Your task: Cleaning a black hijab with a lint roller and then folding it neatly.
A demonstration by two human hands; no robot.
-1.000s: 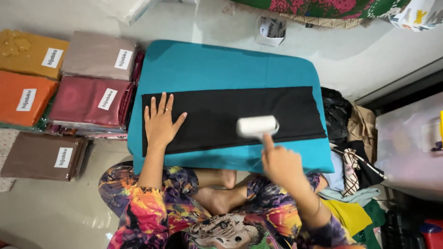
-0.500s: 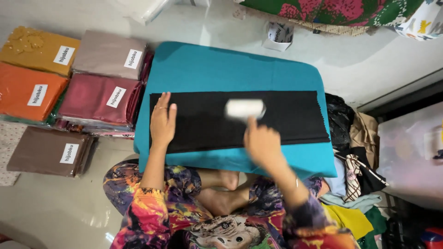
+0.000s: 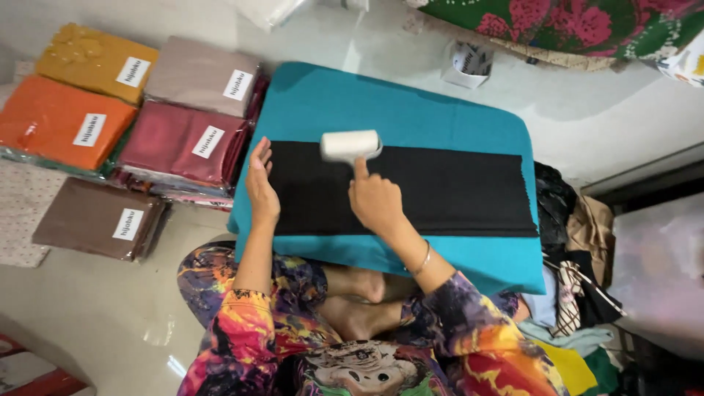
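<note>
You sit cross-legged on the floor, knees in a bright multicoloured garment, with a low teal padded board (image 3: 411,110) across your lap side. On it lies a long strip of black fabric (image 3: 440,194), spread flat from left to right. Your left hand (image 3: 262,187) stands on edge at the strip's left end, fingers straight and together, open and pressing the cloth down rather than gripping it. Your right hand (image 3: 375,202) reaches forward over the middle of the strip, closed on the handle of a white lint roller (image 3: 350,144), forefinger stretched along the handle toward the drum, wrist low, a thin bangle on the forearm. The drum rests at the strip's far edge, near its left part. I judge the fabric thin, soft and light (it would bunch or slide under a sticky drum), so it wants pinning near the end, as your left hand does; the roller looks light and stiff, best held by the handle. Beyond, to the left, lie folded fabrics in clear packets (image 3: 183,139), orange, mustard, maroon, beige and brown
</note>
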